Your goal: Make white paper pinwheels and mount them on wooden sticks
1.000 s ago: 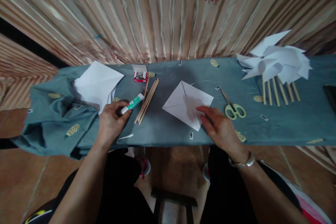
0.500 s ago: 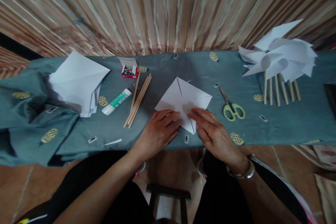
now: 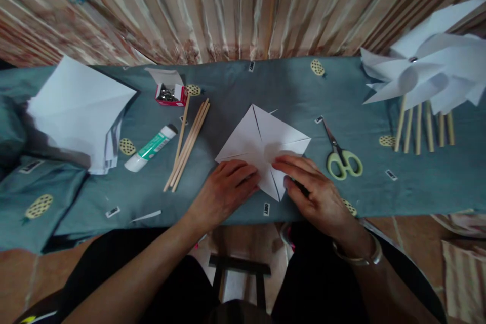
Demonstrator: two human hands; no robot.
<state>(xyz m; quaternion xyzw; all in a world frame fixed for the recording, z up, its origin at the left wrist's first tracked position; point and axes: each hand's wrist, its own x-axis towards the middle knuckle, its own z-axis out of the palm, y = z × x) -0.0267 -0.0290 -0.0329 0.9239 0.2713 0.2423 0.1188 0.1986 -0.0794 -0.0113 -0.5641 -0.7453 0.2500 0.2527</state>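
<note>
A white square of paper [image 3: 261,134] lies cornerwise on the cloth, with a slit running inward from each corner and its centre uncut. My left hand [image 3: 230,185] rests on its lower left side, fingers lying flat and slightly bent. My right hand [image 3: 315,187] is over the lower right side, fingers stretched across the paper and thumb by its edge; the hand hides part of that flap. A pair of scissors [image 3: 337,154] with green handles lies to the right of the paper. Several thin wooden sticks [image 3: 190,147] are on the left.
A glue stick [image 3: 152,148] and a red box of metal pins [image 3: 170,93] lie beyond the sticks. A stack of white paper [image 3: 81,111] is at far left. Several paper pinwheels [image 3: 429,71] on sticks lie at right. A curtain [image 3: 235,10] hangs behind the cloth-covered table [image 3: 281,86].
My view has come a little closer to the table. My right thumb has drawn apart from the fingers at the paper's edge. My left hand stays on the paper.
</note>
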